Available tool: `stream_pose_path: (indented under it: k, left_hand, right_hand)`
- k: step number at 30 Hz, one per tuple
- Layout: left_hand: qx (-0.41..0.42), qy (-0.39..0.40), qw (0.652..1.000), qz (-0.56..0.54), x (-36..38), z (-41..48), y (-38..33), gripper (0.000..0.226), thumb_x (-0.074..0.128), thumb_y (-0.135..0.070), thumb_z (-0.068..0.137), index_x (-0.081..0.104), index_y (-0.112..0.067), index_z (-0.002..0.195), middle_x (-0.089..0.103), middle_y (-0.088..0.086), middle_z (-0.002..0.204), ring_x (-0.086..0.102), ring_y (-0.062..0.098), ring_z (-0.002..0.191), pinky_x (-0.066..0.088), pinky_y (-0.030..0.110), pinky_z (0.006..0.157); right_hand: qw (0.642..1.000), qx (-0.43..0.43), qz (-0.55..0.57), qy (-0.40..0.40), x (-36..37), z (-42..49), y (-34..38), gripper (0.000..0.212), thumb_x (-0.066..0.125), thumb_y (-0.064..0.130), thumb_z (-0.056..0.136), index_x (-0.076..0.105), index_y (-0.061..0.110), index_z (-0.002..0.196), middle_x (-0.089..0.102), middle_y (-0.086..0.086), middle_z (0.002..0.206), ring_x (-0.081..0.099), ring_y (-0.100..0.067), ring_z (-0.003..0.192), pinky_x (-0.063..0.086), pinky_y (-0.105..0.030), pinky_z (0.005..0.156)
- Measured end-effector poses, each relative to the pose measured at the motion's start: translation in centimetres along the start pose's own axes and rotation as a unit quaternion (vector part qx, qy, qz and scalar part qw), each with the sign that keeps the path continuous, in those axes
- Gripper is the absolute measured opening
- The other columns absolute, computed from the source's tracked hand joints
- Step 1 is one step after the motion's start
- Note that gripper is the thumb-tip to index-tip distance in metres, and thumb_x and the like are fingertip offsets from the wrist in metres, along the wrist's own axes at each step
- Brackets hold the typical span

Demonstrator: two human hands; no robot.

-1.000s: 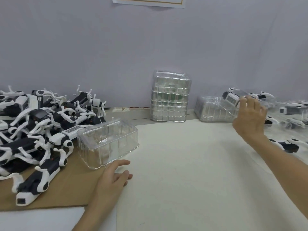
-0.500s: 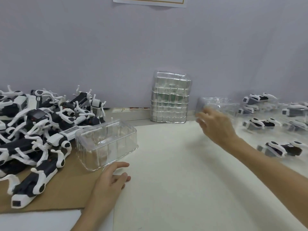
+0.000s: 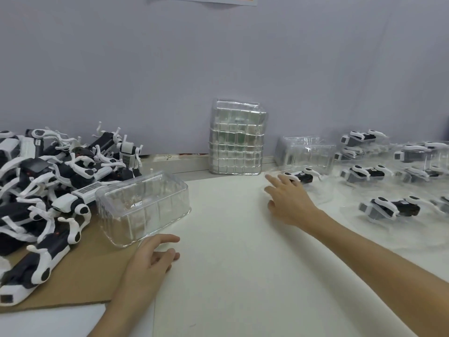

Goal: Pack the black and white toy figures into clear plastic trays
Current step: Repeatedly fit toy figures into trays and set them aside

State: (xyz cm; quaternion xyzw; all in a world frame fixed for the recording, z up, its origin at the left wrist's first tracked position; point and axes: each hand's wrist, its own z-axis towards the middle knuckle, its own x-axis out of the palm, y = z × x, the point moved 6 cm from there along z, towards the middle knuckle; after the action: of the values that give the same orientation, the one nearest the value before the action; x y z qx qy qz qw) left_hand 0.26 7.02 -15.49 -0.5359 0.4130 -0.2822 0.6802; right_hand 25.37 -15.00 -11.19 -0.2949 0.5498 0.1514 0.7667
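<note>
A heap of loose black and white toy figures [image 3: 48, 190] lies on brown cardboard at the left. Beside it stands a nested stack of clear plastic trays [image 3: 143, 205], upside down. My left hand [image 3: 150, 261] rests on the table just in front of that stack, fingers relaxed and holding nothing. My right hand [image 3: 289, 200] reaches out over the white table with straight, spread fingers. Its fingertips are at the edge of a clear tray holding one figure [image 3: 300, 177]. Several more packed figures [image 3: 388, 207] lie at the right.
A tall stack of clear trays [image 3: 237, 139] stands against the grey wall at the back middle. A lower clear stack [image 3: 306, 152] sits to its right. The brown cardboard sheet [image 3: 80, 283] covers the table's left part.
My right hand has swung left from the packed trays at the far right and come down towards the table. My left hand has barely shifted.
</note>
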Motion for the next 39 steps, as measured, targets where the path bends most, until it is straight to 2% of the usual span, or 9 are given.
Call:
stream_pose_path:
  k: [11,17,20,23,25,28,32,36,39]
  left_hand:
    - [0.000,-0.001,1.000,0.006,-0.1,0.3,0.4,0.027,0.056,-0.002,0.096,0.071,-0.024,0.097,0.067,0.013,0.106,0.071,0.001,0.085,0.048,0.009,0.068]
    - [-0.001,-0.002,1.000,-0.004,-0.2,0.1,0.2,0.029,0.057,-0.006,0.096,0.070,-0.031,0.095,0.069,0.011,0.104,0.070,0.001,0.084,0.049,0.018,0.073]
    - [-0.005,-0.006,1.000,-0.003,-0.2,0.2,0.3,0.030,0.058,-0.007,0.096,0.070,-0.035,0.093,0.069,0.009,0.103,0.070,0.001,0.082,0.047,0.022,0.074]
    - [-0.005,-0.011,1.000,-0.002,-0.1,0.3,0.3,0.027,0.057,-0.005,0.095,0.069,-0.029,0.096,0.068,0.010,0.104,0.070,0.002,0.082,0.050,0.024,0.074]
    - [-0.005,-0.017,1.000,-0.003,-0.1,0.3,0.3,0.027,0.056,-0.004,0.096,0.069,-0.028,0.096,0.067,0.006,0.106,0.071,0.006,0.086,0.052,0.033,0.081]
    - [-0.006,-0.024,1.000,-0.003,-0.3,0.3,0.4,0.025,0.056,-0.006,0.096,0.069,-0.026,0.097,0.065,0.000,0.108,0.071,0.008,0.087,0.054,0.038,0.084]
    - [-0.008,-0.022,1.000,-0.018,-0.4,0.6,0.6,0.024,0.055,-0.006,0.096,0.070,-0.025,0.099,0.066,0.000,0.109,0.072,0.009,0.086,0.055,0.032,0.080]
    - [-0.018,-0.010,1.000,-0.003,-0.3,0.9,0.8,0.027,0.055,-0.007,0.095,0.069,-0.031,0.100,0.070,-0.010,0.100,0.071,0.011,0.086,0.056,0.035,0.082]
    - [-0.025,0.006,1.000,0.002,-0.3,1.1,0.8,0.030,0.055,-0.008,0.094,0.069,-0.035,0.099,0.070,-0.017,0.099,0.070,0.007,0.088,0.055,0.031,0.083]
  right_hand:
    - [0.990,0.082,-0.078,0.083,3.0,1.3,-7.9,0.047,0.040,0.039,0.101,0.043,0.019,0.144,0.004,-0.004,0.167,0.006,-0.024,0.153,0.006,-0.052,0.121]
    - [0.982,0.118,-0.086,0.122,3.0,1.2,-9.6,0.048,0.039,0.039,0.101,0.041,0.021,0.145,0.002,-0.004,0.167,0.002,-0.025,0.153,0.001,-0.057,0.119]
    - [0.980,0.136,-0.076,0.125,2.4,1.9,-8.7,0.050,0.043,0.040,0.100,0.040,0.023,0.146,0.012,-0.007,0.166,0.005,-0.025,0.153,-0.001,-0.060,0.118]
    - [0.988,0.153,0.021,0.011,-0.4,3.0,-5.7,0.041,0.052,0.029,0.094,0.054,0.019,0.134,0.044,-0.007,0.150,0.032,-0.025,0.144,0.011,-0.054,0.119]
    - [0.975,0.107,0.169,-0.094,-3.0,3.5,-2.2,0.034,0.056,0.019,0.092,0.060,0.017,0.126,0.058,-0.003,0.136,0.048,-0.025,0.129,0.028,-0.043,0.112]
    - [0.930,-0.047,0.344,-0.118,-6.7,3.1,5.7,0.038,0.061,0.017,0.093,0.059,0.022,0.130,0.059,0.003,0.136,0.051,-0.020,0.124,0.037,-0.030,0.100]
    - [0.928,-0.221,0.282,-0.100,-9.1,2.1,15.8,0.057,0.063,0.028,0.093,0.042,0.029,0.146,0.043,0.008,0.152,0.037,-0.015,0.139,0.025,-0.038,0.113]
    - [0.943,-0.200,0.251,-0.090,-8.2,2.0,20.2,0.050,0.060,0.033,0.094,0.045,0.027,0.142,0.046,0.007,0.146,0.035,-0.016,0.139,0.005,-0.041,0.118]
    - [0.944,-0.181,0.236,-0.143,-8.2,1.2,20.0,0.028,0.060,0.035,0.095,0.058,0.027,0.123,0.059,0.007,0.121,0.047,-0.017,0.121,0.014,-0.035,0.113]
